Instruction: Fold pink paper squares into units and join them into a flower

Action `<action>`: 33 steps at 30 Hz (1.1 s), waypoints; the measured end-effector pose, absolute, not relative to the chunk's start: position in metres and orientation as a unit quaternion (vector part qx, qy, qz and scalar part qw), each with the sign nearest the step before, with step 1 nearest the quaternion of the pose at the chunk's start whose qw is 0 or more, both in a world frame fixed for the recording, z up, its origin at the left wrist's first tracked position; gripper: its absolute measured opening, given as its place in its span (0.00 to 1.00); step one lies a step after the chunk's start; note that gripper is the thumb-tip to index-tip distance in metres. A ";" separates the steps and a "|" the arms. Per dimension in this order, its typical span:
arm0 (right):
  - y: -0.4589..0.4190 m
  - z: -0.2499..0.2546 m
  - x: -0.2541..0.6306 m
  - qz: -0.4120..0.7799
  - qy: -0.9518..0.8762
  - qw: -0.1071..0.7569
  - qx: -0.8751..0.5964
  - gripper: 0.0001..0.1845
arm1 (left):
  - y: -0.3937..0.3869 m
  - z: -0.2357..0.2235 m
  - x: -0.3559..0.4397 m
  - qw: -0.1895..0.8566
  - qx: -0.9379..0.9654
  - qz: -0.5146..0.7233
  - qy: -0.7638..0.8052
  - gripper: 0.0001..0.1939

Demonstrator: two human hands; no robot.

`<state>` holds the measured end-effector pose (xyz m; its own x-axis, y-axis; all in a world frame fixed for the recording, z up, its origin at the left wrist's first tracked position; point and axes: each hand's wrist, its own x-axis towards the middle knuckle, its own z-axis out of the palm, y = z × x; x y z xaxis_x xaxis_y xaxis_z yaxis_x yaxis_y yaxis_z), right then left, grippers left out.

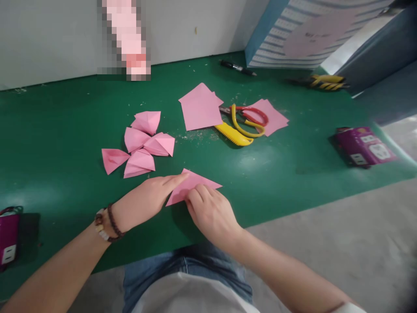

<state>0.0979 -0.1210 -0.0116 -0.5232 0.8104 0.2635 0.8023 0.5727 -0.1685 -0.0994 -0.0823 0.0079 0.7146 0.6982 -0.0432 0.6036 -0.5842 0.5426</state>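
A folded triangle of pink paper (200,177) lies near the front edge of the green table. My left hand (145,200) rests on its left side, fingers stretched out and pressing the paper. With curled fingers, my right hand (211,208) grips the paper's lower edge; the fingertips are partly hidden. Several folded pink paper petals (140,163) sit in a cluster just beyond my left hand. Flat pink paper squares (200,108) are stacked farther back, and more pink sheets (275,117) lie under the scissors handles.
Scissors with red and yellow handles (239,119) and a yellow cutter (234,134) lie behind the paper. A black pen (237,68) and yellow-black pliers (325,82) are at the back. Purple power strips stand at right (365,147) and left (8,239). A wall borders the table (276,187).
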 end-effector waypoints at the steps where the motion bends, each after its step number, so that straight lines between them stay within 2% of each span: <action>1: -0.122 -0.012 0.093 0.016 -0.874 0.163 -0.458 0.08 | -0.082 0.008 -0.099 0.274 0.884 0.092 0.367 0.33; 13: -0.121 -0.013 0.069 0.096 -0.867 0.194 -0.449 0.07 | -0.081 0.009 -0.098 0.320 0.863 0.113 0.375 0.31; 19: -0.122 -0.014 0.067 0.066 -0.869 0.196 -0.449 0.09 | -0.081 0.008 -0.098 0.320 0.863 0.105 0.375 0.32; 24: -0.125 -0.016 0.060 0.100 -0.866 0.196 -0.449 0.09 | -0.081 0.008 -0.099 0.327 0.859 0.094 0.382 0.33; 28: -0.122 -0.009 0.065 0.149 -0.870 0.199 -0.426 0.10 | -0.082 0.006 -0.098 0.319 0.861 0.100 0.384 0.31; 31: -0.113 -0.001 0.086 0.204 -0.843 0.244 -0.434 0.08 | -0.084 0.004 -0.098 0.301 0.863 0.119 0.387 0.26; 33: -0.106 0.002 0.107 0.147 -0.812 0.277 -0.493 0.05 | -0.085 0.004 -0.096 0.290 0.861 0.135 0.396 0.23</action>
